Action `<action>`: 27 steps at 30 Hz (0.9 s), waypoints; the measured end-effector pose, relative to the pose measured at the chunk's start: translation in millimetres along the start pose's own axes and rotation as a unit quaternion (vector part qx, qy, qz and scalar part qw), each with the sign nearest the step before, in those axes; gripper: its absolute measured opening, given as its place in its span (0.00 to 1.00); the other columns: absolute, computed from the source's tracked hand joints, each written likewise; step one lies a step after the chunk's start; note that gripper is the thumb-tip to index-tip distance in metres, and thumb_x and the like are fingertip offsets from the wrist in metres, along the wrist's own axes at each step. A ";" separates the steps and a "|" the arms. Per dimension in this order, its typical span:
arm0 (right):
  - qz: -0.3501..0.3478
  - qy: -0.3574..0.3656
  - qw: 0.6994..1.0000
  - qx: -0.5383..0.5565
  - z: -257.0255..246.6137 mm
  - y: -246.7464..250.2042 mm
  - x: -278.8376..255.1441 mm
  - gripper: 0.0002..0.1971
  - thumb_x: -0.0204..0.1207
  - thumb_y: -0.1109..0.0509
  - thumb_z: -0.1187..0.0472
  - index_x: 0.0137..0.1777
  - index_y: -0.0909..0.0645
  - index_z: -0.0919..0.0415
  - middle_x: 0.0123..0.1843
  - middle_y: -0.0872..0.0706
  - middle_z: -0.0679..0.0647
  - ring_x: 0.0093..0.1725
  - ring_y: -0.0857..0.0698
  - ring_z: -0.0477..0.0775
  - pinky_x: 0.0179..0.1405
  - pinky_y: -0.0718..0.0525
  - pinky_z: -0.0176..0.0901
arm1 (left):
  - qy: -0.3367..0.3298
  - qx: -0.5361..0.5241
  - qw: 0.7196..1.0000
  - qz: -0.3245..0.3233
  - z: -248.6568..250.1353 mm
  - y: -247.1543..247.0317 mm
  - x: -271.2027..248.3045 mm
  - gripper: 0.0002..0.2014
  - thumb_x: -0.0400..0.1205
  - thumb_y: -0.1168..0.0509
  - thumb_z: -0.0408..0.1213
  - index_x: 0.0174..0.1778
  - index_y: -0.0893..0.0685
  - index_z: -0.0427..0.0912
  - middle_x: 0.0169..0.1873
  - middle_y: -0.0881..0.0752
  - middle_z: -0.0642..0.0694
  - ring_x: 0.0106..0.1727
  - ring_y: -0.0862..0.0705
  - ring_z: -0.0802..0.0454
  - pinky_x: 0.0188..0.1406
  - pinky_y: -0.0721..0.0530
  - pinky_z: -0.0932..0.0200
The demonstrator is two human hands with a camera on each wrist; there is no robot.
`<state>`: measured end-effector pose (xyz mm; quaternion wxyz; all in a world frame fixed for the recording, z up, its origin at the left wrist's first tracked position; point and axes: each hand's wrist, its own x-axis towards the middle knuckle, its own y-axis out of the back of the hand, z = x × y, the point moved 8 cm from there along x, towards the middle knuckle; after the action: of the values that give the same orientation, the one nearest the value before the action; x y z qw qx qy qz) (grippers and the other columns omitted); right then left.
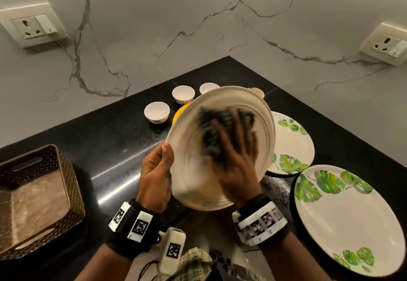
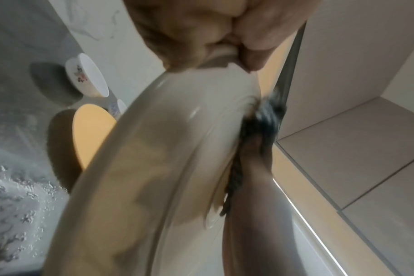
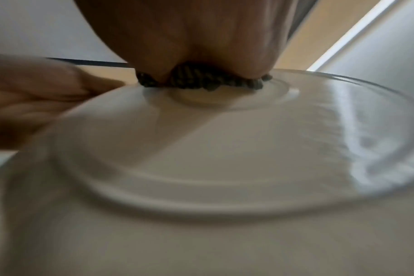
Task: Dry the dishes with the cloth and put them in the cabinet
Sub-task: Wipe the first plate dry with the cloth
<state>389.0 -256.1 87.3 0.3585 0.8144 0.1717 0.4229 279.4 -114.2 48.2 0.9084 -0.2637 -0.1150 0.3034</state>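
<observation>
A cream plate [image 1: 193, 170] is held tilted above the black counter [image 1: 105, 139]. My left hand [image 1: 157, 170] grips its left rim, thumb on the face. My right hand [image 1: 237, 155] presses a dark cloth [image 1: 211, 131] flat against the plate's face with fingers spread; the cloth and hand are motion-blurred. In the left wrist view the plate [image 2: 154, 149] runs edge-on below my left hand [image 2: 201, 37], with the cloth [image 2: 260, 123] on its far side. In the right wrist view my right hand [image 3: 189, 37] bears the cloth [image 3: 201, 82] onto the plate [image 3: 201, 158].
Two leaf-patterned plates [image 1: 290, 144] [image 1: 343, 214] lie on the counter at the right. Three small white bowls [image 1: 156, 112] [image 1: 183, 94] [image 1: 209, 88] and a yellow plate [image 1: 179, 113] sit behind the held plate. A brown woven basket [image 1: 33, 199] stands at the left.
</observation>
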 end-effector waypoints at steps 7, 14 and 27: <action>0.066 -0.121 0.984 0.116 42.7 5.6 13.5 0.29 0.90 0.47 0.49 0.89 0.42 0.53 0.91 0.46 0.58 0.90 0.51 0.67 0.85 0.49 0.75 | -0.031 0.078 0.996 0.012 15.9 3.6 0.6 0.25 0.81 0.29 0.60 0.55 0.12 0.38 0.50 0.13 0.34 0.51 0.17 0.37 0.54 0.18 0.39; 0.000 0.165 0.985 -0.051 -70.5 6.5 5.6 0.28 0.83 0.31 0.53 0.82 0.30 0.39 0.88 0.36 0.53 0.89 0.44 0.68 0.82 0.39 0.72 | -0.059 0.143 0.988 -0.020 14.8 -1.1 5.5 0.16 0.88 0.35 0.49 0.52 0.11 0.39 0.45 0.11 0.36 0.49 0.14 0.44 0.51 0.16 0.49; 0.078 -0.139 0.961 0.226 58.3 -8.3 -2.9 0.30 0.87 0.42 0.61 0.89 0.40 0.56 0.91 0.47 0.51 0.91 0.51 0.54 0.88 0.48 0.70 | -0.110 -0.029 0.975 0.189 48.1 25.9 -0.7 0.16 0.91 0.44 0.44 0.56 0.12 0.42 0.50 0.07 0.43 0.53 0.08 0.46 0.52 0.09 0.52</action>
<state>434.8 -277.7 57.2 0.1510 0.9358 0.1472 0.2824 248.4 -77.4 74.1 0.8083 -0.2721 -0.1713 0.4932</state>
